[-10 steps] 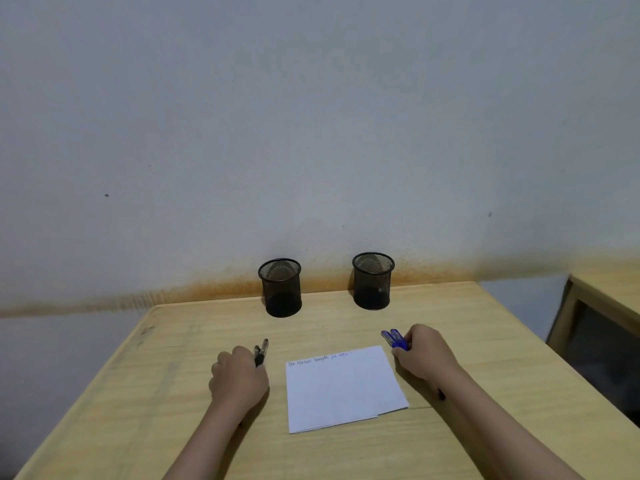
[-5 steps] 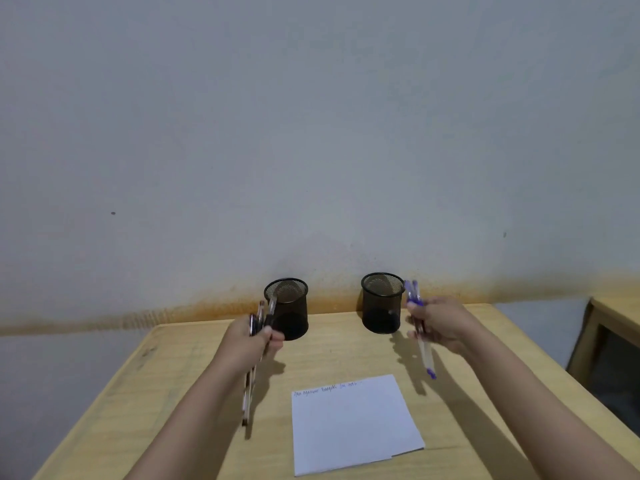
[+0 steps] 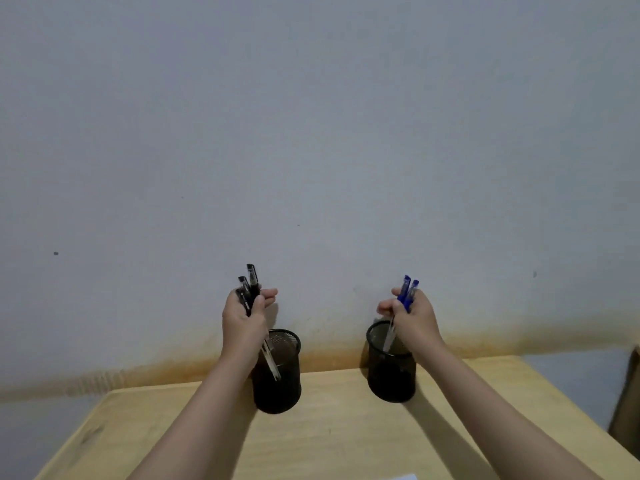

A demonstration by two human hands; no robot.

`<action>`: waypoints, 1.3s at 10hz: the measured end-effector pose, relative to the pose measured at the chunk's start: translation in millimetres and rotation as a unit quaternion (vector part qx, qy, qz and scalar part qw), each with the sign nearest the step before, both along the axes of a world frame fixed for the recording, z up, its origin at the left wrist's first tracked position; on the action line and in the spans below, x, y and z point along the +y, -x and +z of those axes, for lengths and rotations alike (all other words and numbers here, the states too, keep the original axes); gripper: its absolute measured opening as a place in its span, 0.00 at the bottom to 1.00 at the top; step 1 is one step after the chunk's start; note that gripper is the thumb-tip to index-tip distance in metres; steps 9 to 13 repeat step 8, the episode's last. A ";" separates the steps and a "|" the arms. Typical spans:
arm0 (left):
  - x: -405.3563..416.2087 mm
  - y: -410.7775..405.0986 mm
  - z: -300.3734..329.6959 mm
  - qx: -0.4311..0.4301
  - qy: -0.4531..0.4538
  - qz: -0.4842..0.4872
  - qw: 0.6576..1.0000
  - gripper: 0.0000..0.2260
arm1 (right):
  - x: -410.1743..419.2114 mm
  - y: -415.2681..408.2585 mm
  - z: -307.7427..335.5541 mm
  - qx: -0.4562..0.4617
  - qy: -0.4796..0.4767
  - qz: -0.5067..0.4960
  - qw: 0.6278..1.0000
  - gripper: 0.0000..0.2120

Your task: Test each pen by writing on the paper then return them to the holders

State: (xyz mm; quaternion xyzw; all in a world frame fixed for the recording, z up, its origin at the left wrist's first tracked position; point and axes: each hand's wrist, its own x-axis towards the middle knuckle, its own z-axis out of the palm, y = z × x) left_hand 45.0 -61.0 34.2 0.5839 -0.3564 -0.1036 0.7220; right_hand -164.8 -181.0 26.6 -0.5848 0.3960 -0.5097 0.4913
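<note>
Two black mesh holders stand at the far edge of the wooden table, the left holder [image 3: 277, 386] and the right holder [image 3: 391, 368]. My left hand [image 3: 244, 322] grips a bunch of black-capped pens [image 3: 250, 285] above the left holder, their clear tips pointing down into it. Over the right holder, my right hand [image 3: 414, 315] grips blue-capped pens [image 3: 406, 293], and their tips reach inside the rim. Only a corner of the white paper [image 3: 405, 477] shows at the bottom edge.
The wooden table [image 3: 339, 431] meets a pale wall [image 3: 311, 133] with an orange-stained base. A second piece of wooden furniture [image 3: 628, 410] sits at the right edge.
Both hands rose from the table near the paper and moved forward with their pens to just above the holders. The camera tilted up, leaving the paper almost out of view.
</note>
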 end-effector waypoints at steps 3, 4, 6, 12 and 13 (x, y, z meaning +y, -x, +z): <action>-14.8 -15.9 9.2 -0.005 0.086 0.032 0.996 0.11 | -1.6 -5.4 -14.9 0.076 0.063 0.012 0.995 0.07; -11.0 -7.8 -0.3 -0.017 0.068 0.002 0.998 0.20 | -3.1 -5.9 -17.2 0.077 0.047 0.012 0.996 0.07; -7.2 -4.3 -22.0 -0.025 0.019 0.096 0.995 0.13 | 1.9 -2.7 -18.2 0.140 0.113 -0.065 0.982 0.17; 12.1 4.7 -1.5 -0.047 -0.096 0.216 0.970 0.14 | 21.3 13.2 7.2 0.069 0.189 -0.169 0.965 0.16; 12.1 4.7 -1.5 -0.047 -0.096 0.216 0.970 0.14 | 21.3 13.2 7.2 0.069 0.189 -0.169 0.965 0.16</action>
